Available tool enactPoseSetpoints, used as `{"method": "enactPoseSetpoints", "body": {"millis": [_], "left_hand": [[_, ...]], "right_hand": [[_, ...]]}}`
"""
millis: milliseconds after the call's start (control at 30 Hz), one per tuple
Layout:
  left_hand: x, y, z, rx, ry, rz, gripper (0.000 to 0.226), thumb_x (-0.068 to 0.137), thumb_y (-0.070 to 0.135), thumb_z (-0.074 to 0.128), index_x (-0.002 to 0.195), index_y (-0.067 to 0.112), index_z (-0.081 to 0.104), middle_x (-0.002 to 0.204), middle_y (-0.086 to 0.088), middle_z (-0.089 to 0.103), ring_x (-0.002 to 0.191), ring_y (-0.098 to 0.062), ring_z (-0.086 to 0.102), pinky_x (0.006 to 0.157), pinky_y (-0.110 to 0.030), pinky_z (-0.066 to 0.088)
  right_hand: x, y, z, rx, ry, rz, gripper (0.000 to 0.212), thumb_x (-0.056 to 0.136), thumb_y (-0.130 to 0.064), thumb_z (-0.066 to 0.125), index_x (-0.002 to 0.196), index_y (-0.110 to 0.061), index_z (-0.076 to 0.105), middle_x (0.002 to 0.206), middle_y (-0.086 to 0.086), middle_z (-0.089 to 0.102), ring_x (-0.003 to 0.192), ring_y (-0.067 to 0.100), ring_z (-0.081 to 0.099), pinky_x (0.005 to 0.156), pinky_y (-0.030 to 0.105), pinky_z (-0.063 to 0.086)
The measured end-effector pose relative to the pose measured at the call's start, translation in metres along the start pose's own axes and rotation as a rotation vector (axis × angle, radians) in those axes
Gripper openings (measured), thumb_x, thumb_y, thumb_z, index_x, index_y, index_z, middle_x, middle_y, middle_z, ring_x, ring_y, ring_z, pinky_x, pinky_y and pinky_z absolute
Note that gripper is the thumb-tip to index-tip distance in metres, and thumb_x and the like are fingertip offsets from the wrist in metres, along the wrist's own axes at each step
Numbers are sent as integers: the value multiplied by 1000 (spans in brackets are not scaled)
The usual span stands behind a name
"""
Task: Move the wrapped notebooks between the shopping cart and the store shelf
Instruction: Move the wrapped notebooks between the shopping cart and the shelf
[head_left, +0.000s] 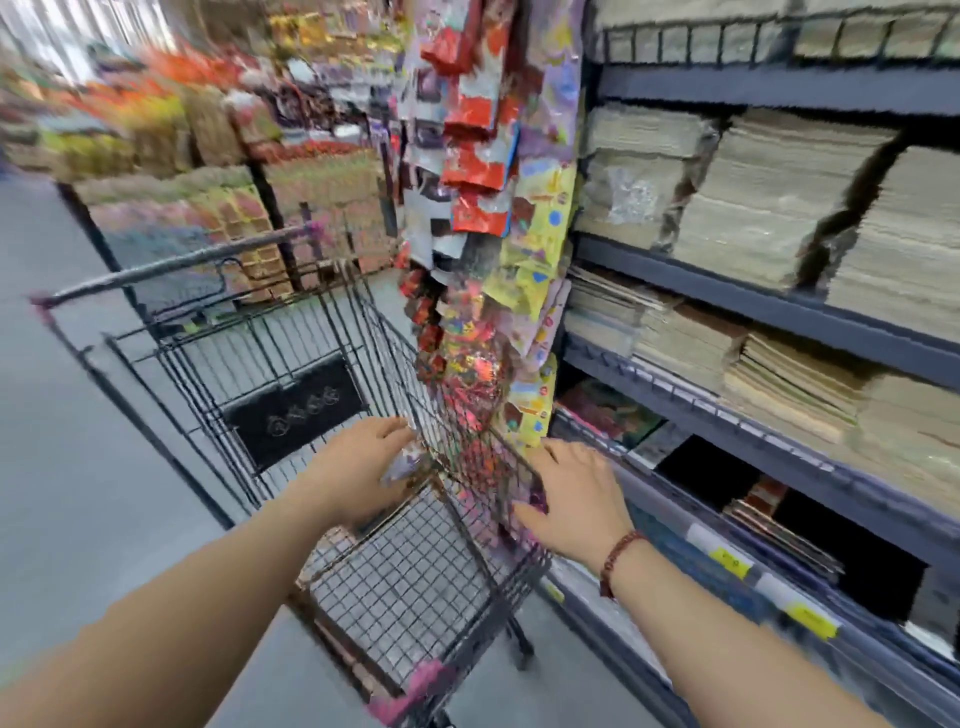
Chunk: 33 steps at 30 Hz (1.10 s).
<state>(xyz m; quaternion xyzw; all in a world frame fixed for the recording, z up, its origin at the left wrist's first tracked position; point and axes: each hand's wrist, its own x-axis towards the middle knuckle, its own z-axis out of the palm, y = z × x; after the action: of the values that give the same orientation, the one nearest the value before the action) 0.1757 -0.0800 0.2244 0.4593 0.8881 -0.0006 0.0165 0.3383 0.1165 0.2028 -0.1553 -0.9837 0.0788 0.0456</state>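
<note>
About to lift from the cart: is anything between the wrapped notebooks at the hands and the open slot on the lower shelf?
Yes. The black wire shopping cart's right side wall stands between the shiny wrapped notebooks under the left hand and the dark gap on the grey metal shelf. The right hand is at that wall.

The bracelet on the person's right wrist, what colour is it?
Dark reddish-brown beads; the bracelet shows best in the head view, the only one here.
</note>
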Motion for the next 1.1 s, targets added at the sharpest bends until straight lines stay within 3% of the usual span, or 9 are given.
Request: {"method": "enactPoseSetpoints", "body": {"millis": [167,367,567,767,1100], "left_hand": [[-52,-60,-12,-12,29,-24,62,87,41,51,144,21,36,147,-2,40,133,-20,38,106,-35,39],[-102,-129,-19,-54,71,-42,61,86,41,52,143,22,38,147,1,41,135,-18,36,113,-34,31],[-115,-178,-15,-59,102,-40,63,88,42,54,144,21,36,148,0,40,134,-19,37,109,-31,32],[-80,-217,2,-78,74,-47,63,88,43,54,144,21,36,148,-1,40,134,-19,37,111,-32,33],[49,-260,36,-30,-82,2,62,88,43,55,143,20,37,147,-2,40,132,-21,38,106,-37,39]], "right_hand": [[11,-78,3,-8,8,-16,61,86,-50,49,138,-21,37,139,3,42,132,25,33,108,40,26],[28,-157,16,-73,-52,-21,63,86,-53,47,139,-20,35,141,3,40,132,24,33,110,39,28],[53,-195,34,-96,-91,-26,63,85,-52,47,139,-20,36,138,3,45,126,22,40,104,38,36],[102,-203,65,-82,-123,-30,62,85,-51,49,137,-21,37,134,2,46,124,22,41,102,38,37],[193,-174,125,64,-176,111,64,82,-52,50,137,-20,39,129,4,50,119,24,45,98,40,44]]}}
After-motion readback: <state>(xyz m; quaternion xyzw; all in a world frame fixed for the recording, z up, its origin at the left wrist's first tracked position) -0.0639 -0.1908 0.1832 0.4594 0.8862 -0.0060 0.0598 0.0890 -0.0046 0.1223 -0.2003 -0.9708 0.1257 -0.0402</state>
